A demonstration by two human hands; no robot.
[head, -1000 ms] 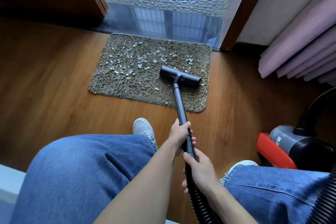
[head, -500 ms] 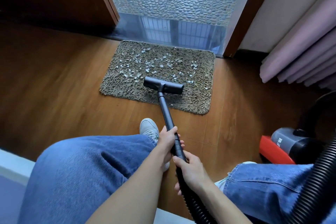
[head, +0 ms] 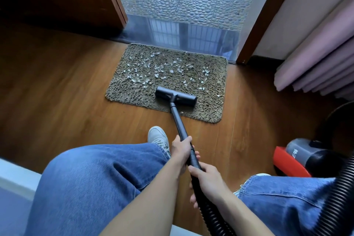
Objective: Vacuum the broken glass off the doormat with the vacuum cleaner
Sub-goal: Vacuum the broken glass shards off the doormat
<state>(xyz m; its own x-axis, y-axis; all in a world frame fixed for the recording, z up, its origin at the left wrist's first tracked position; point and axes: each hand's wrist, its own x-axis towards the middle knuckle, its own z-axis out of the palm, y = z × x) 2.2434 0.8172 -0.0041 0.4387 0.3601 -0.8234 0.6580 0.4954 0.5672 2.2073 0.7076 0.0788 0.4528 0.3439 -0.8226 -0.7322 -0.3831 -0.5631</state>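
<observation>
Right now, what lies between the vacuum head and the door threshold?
Head view: only doormat pile strewn with broken glass lies between the vacuum head and the threshold.

At 4 o'clock the white label (head: 295, 154) on the vacuum cleaner body (head: 306, 151) is too small to read, and the ribbed hose (head: 342, 193) is cut off by the right edge. The right hand (head: 208, 182) is slightly blurred, and its fingers (head: 192, 200) are mostly hidden under the tube (head: 177, 120). At 5 o'clock the jeans leg (head: 287, 197) hides most of the right shoe (head: 262, 174).
</observation>
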